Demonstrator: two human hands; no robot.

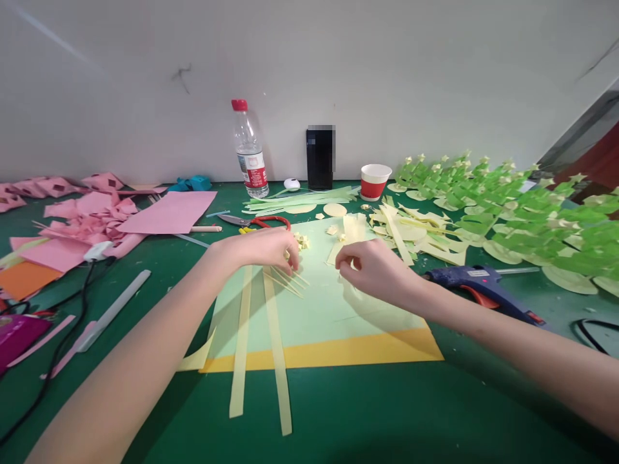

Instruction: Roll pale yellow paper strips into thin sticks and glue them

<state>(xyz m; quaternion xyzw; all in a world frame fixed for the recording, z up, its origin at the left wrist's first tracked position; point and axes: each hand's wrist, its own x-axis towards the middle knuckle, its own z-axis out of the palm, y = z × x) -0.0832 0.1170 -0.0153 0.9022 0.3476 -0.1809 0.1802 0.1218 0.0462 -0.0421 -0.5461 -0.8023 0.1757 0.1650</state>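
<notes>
My left hand (264, 248) rests over a light green paper sheet (319, 306), its fingers curled on a small bundle of thin wooden sticks (286, 278) that fan out toward me. Just beyond its fingertips lies a little pile of pale yellow paper bits (302, 241). My right hand (372, 267) hovers over the same sheet with thumb and fingers pinched together; what it pinches is too small to make out. Two long pale yellow paper strips (278, 351) run down the sheet, which lies on a yellow sheet (338, 351).
A blue glue gun (476, 283) lies right of my right hand. Red-handled scissors (258, 222), a water bottle (249, 154), a paper cup (374, 180) and a black phone (320, 158) stand behind. Green paper trees (512, 212) fill the right; pink paper (169, 212) and cables (62, 341) the left.
</notes>
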